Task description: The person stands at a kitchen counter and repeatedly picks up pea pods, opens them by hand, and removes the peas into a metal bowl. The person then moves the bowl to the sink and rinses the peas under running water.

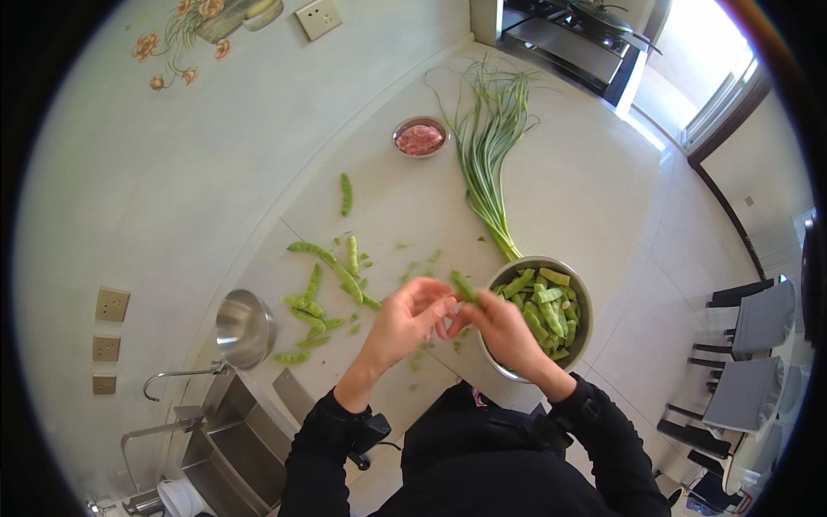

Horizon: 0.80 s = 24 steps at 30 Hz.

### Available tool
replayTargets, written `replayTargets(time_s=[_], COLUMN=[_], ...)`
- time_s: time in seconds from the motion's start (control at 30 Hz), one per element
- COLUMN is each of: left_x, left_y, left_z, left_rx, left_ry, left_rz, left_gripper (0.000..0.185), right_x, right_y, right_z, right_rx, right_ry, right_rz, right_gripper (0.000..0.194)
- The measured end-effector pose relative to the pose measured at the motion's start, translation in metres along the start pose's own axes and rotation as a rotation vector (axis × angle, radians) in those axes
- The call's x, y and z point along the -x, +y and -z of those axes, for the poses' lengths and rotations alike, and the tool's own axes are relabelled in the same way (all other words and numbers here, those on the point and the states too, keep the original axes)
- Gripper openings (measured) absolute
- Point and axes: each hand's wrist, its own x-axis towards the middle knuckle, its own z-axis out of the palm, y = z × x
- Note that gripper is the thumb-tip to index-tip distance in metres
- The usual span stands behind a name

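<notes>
In front of me, my right hand (494,323) pinches a green flat-bean pod piece (463,286), its end pointing up. Close against it is my left hand (413,316), fingers curled and blurred; whether they grip anything is unclear. Beneath my right forearm stands a steel bowl (589,316) filled with broken flat-bean pieces (546,310). Whole flat-bean pods (333,265) lie loose on the white countertop (400,207) left of my hands, and one more pod (346,194) lies farther off. Small green trimmings (355,329) are scattered around and below my hands.
A bundle of garlic chives (488,168) reaches the steel bowl's far rim. Ground meat fills a small bowl (420,155) beyond. At left, an upright metal basin (244,329) stands near the faucet (184,373) and the sink (242,446). A gas stove (562,45) is at the far end.
</notes>
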Motion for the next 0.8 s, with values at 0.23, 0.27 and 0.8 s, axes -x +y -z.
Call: replayTargets(time_s=[0.23, 0.27, 0.8], left_x=[0.012, 0.012, -0.006], left_y=[-0.025, -0.029, -0.052], left_z=[-0.041, -0.042, 0.034], left_rx=[-0.272, -0.314, -1.149], left_ry=[-0.305, -0.229, 0.593], left_rz=[0.093, -0.065, -0.613], left_gripper=[0.025, 0.025, 0.021], right_x=[0.008, 0.009, 0.035], right_y=[0.012, 0.012, 0.033], right_z=[0.01, 0.011, 0.029], right_rx=[-0.744, -0.784, -0.814], right_ry=[0.159, 0.094, 0.192], right_rz=[-0.008, -0.021, 0.016], right_gripper=[0.021, 0.02, 0.026])
